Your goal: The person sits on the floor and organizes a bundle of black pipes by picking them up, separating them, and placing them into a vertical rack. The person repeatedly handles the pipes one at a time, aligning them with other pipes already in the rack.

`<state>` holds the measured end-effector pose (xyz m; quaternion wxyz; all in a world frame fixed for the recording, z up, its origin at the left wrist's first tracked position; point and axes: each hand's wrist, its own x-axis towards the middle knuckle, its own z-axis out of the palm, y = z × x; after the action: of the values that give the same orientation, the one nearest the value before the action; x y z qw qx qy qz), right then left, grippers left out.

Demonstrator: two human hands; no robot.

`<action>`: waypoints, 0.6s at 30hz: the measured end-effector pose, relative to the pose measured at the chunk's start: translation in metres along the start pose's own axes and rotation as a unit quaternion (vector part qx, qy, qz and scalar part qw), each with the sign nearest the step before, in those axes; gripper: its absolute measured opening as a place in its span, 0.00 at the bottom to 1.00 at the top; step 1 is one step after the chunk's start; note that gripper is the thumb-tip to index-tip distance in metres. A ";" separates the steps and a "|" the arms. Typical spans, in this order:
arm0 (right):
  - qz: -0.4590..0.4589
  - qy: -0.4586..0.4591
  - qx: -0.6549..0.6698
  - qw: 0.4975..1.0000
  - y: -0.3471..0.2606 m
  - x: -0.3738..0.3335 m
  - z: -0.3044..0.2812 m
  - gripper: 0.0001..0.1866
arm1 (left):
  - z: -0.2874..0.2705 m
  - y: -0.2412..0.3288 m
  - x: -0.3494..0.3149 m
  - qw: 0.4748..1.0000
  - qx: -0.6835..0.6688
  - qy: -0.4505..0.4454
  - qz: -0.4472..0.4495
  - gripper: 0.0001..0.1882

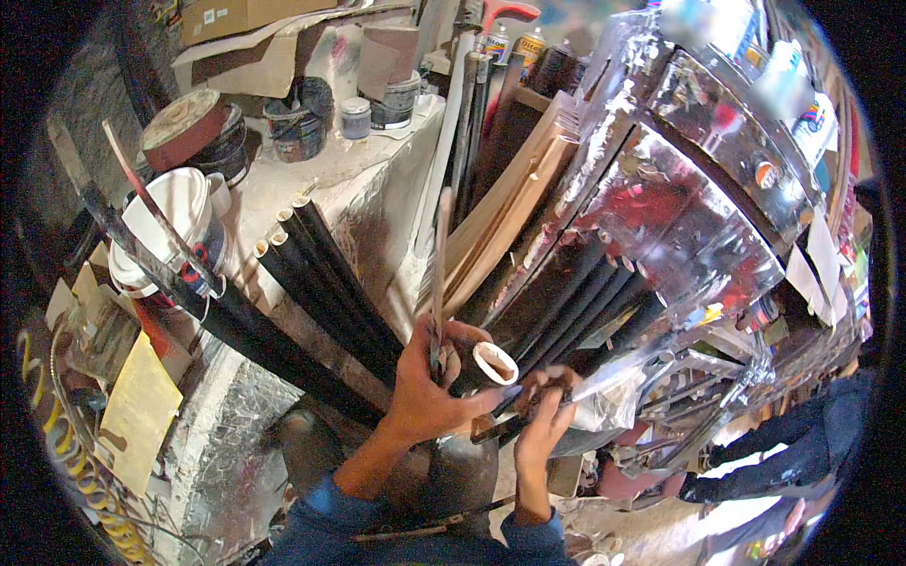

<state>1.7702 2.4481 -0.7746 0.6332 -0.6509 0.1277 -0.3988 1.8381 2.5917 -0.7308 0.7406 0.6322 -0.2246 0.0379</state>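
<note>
In the middle, my left hand (425, 382) is closed around the end of a black tube (469, 377). The tube's pale oval rim (495, 363) faces up, and the inside looks brown. A thin upright stick (441, 255) also rises from between this hand's fingers. Just to the right, my right hand (543, 420) has its fingers curled near the rim. A short dark bar (500, 429) juts out from it to the left; what else its fingers hold is blurred. Several black tubes (330, 274) with pale ends lean to the left of my hands.
More black tubes (580, 302) lean at right beside a paint-stained metal cabinet (679, 189). Wooden boards (514, 208) stand behind. On the left ledge are a white bucket (170, 222) and dark paint pots (297, 127). A person's dark-trousered legs (783, 448) appear at far right.
</note>
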 end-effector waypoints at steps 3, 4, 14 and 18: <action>0.147 0.023 0.219 0.964 0.014 -0.008 -0.008 0.30 | -0.006 -0.004 -0.003 0.998 -0.051 -0.001 0.031 0.35; 0.101 -0.008 0.246 0.964 0.011 -0.009 -0.012 0.30 | -0.010 -0.007 0.001 0.997 -0.022 -0.030 0.071 0.34; -0.163 -0.029 0.177 0.970 -0.162 0.080 -0.047 0.23 | -0.024 0.005 -0.005 0.994 -0.064 -0.078 -0.029 0.27; -0.299 0.144 0.099 0.938 -0.198 0.102 -0.029 0.24 | -0.022 0.011 -0.004 0.991 -0.048 -0.099 -0.077 0.28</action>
<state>1.7493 2.3913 -0.5588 0.5210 -0.5287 -0.0237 -0.6696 1.8375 2.6159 -0.7247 0.7449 0.6120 -0.2491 -0.0926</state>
